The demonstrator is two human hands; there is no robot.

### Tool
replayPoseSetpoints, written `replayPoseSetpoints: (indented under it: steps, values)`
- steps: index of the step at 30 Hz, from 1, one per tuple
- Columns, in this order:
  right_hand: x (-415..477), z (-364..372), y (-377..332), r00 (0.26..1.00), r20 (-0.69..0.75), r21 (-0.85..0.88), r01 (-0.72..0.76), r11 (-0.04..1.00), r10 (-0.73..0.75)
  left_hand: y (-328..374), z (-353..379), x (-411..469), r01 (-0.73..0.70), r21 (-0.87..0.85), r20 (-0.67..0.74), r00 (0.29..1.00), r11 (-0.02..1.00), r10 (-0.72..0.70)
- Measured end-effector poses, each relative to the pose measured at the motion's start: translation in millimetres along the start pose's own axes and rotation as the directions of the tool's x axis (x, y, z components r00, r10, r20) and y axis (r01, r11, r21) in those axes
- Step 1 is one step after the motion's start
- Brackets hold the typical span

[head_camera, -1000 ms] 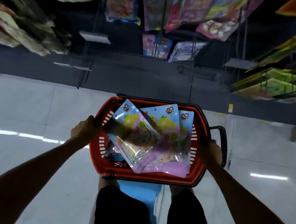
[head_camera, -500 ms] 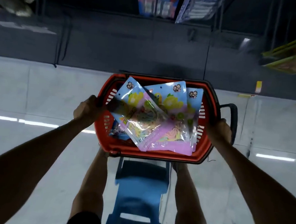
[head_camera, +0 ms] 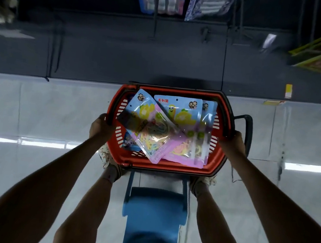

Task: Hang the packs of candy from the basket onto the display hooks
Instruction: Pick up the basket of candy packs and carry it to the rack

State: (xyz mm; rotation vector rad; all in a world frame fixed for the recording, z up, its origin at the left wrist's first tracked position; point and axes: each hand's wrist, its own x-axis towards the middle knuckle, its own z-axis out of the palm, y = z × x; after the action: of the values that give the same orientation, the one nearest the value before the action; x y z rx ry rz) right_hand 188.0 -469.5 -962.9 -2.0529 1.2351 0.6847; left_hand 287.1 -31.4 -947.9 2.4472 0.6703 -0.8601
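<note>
Pale, glossy floor tiles [head_camera: 39,109] run up to the dark foot of a display wall [head_camera: 103,57]. The left hand [head_camera: 101,127] curls over the left rim of the red basket [head_camera: 163,167]. The right hand [head_camera: 234,143] clasps the right rim, just beside the black handle [head_camera: 247,127] jutting out there. Both hands hold the basket and nothing else. I cannot tell whether it rests on the floor or hangs just above it.

The packs of candy [head_camera: 154,132] lie heaped inside. The top one is skewed, with a corner near the left rim. None looks picked out yet.

The film looks slick, so a tilt of the basket could probably spill the loose top pack.

A blue stool [head_camera: 154,214] stands between the person's legs, close behind the basket, and could trip a backward step. Hanging packs [head_camera: 160,0] show overhead. The hooks are too dark to make out.
</note>
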Motion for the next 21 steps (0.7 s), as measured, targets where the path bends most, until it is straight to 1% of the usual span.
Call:
replayPoseSetpoints:
  steps: [4,7,10,13,15,17,18,20,21]
  values:
    - [-32.2,-4.7,-6.9,0.996,-0.043,0.085,0.086,0.993,-0.083,-5.5,-2.6,-27.5,0.006,-0.156,-0.018,1.0,0.988,-0.009]
    - [-56.8,-13.4,-9.8,0.984,-0.048,0.034,0.174,0.984,-0.172,-4.3,-8.4,-49.4,-0.038,-0.158,-0.018,0.999,0.987,0.035]
    - [-74.2,-15.6,-6.6,0.979,-0.043,-0.043,0.199,0.979,-0.2,-0.7,-11.9,-68.9,-0.076,-0.13,-0.004,0.997,0.989,0.076]
    - [-94.3,-9.9,-7.2,0.97,-0.008,-0.11,0.24,0.964,-0.243,-12.2,-0.1,-67.4,-0.077,-0.134,0.0,0.997,0.988,0.078]
    - [-109.6,-3.1,-9.0,0.95,0.005,-0.098,0.31,0.946,-0.311,-8.6,9.8,-72.9,-0.101,-0.131,0.035,0.994,0.986,0.107]
    - [-122.4,5.6,-14.0,0.919,-0.004,-0.097,0.392,0.915,-0.394,19.3,5.6,-97.4,-0.173,-0.09,0.061,0.982,0.981,0.179]
    - [-126.8,10.4,-18.1,0.899,-0.016,-0.095,0.435,0.895,-0.438,26.1,10.2,-102.6,-0.245,-0.035,0.053,0.968,0.969,0.247]
    - [-132.0,20.0,-31.1,0.839,-0.025,-0.079,0.54,0.838,-0.543,33.3,21.6,-102.6,-0.369,0.058,0.058,0.929,0.928,0.366]
    - [-131.6,25.3,-38.8,0.806,-0.016,-0.081,0.589,0.804,-0.591,36.3,27.1,-99.1,-0.442,0.084,0.061,0.897,0.893,0.438]
